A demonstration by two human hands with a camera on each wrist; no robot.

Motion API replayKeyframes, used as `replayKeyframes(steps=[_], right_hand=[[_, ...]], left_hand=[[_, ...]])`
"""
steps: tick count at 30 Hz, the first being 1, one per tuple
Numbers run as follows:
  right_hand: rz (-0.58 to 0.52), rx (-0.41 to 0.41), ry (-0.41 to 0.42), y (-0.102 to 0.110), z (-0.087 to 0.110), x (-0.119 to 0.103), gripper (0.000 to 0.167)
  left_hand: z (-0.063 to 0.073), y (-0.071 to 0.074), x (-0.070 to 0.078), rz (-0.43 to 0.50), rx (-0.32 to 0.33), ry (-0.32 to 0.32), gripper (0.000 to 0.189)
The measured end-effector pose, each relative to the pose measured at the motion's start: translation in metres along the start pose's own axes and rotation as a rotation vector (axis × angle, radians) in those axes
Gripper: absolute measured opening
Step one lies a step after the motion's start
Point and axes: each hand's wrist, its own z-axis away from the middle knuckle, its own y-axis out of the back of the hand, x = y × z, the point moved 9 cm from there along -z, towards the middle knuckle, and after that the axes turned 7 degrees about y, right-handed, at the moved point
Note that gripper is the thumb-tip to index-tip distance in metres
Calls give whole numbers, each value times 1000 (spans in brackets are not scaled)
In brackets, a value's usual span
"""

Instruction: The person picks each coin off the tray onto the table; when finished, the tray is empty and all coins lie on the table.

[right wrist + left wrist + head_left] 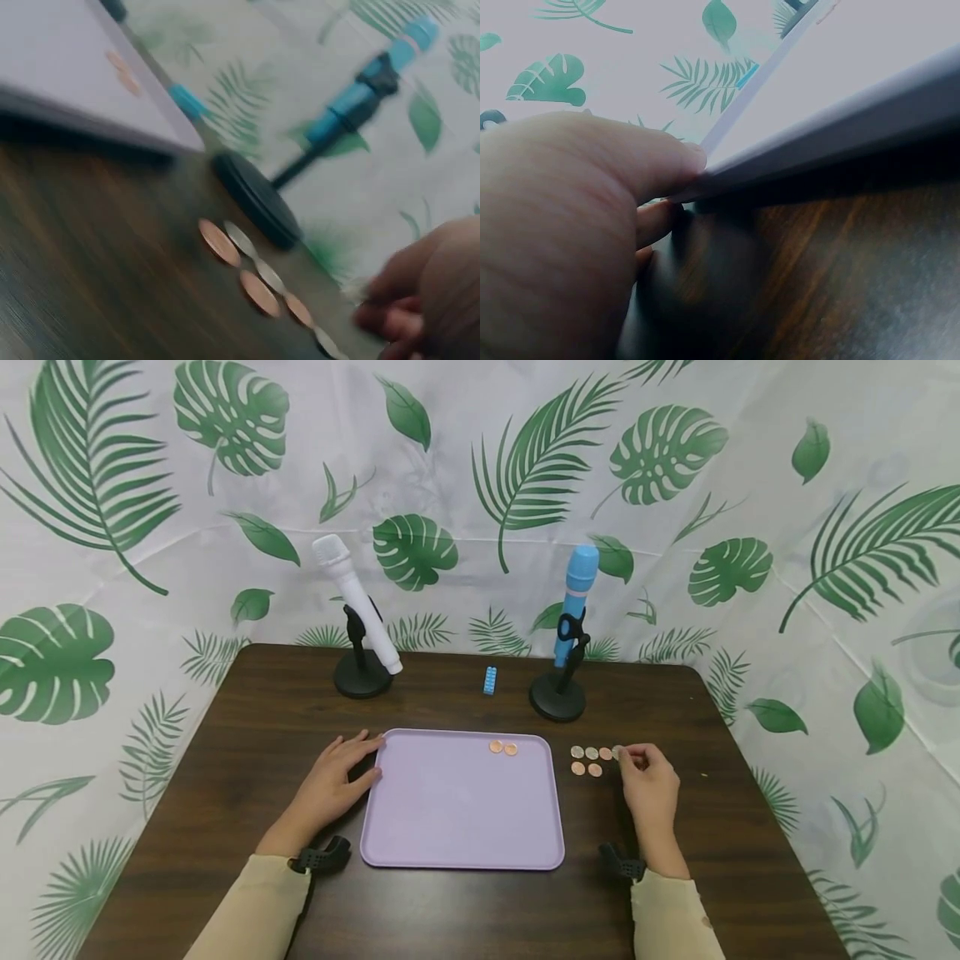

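Note:
My left hand (337,785) touches the left rim of a lilac tray (461,810), its fingers spread. In the left wrist view the thumb (667,161) rests at the tray's edge. Two copper coins (511,749) lie in the tray near its back right. To the right of the tray, copper coins (577,768) and silvery coins (577,752) lie in two short rows on the table. My right hand (651,781) is at the right end of the back row. Its fingertips pinch what looks like a silvery coin (355,289), blurred and partly hidden.
Behind the tray stand a white microphone (356,597) on a black stand (362,675) and a blue microphone (577,585) on another stand (557,697). A small blue brick (490,680) lies between them. A leaf-patterned cloth (465,460) hangs behind the dark wooden table (457,914).

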Motion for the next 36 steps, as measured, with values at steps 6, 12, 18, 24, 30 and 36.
replayKeyframes(steps=[6, 12, 18, 24, 30, 36], right_hand=[[103, -162, -108, 0, -1, 19, 26], [130, -252, -137, -6, 3, 23, 27], [164, -302, -130, -12, 3, 24, 27], [172, -306, -111, -14, 0, 21, 27], [185, -298, -106, -13, 1, 18, 28], [169, -303, -104, -13, 4, 18, 29]], left_hand=[[0, 0, 0, 1, -6, 8, 61], [-2, -1, 0, -5, -15, 15, 62], [-1, -1, -1, -5, -20, 24, 62], [-2, 0, 0, 2, -19, 31, 61], [-2, 1, 1, 1, -14, 21, 61], [-1, 0, 1, 2, -10, 11, 61]])
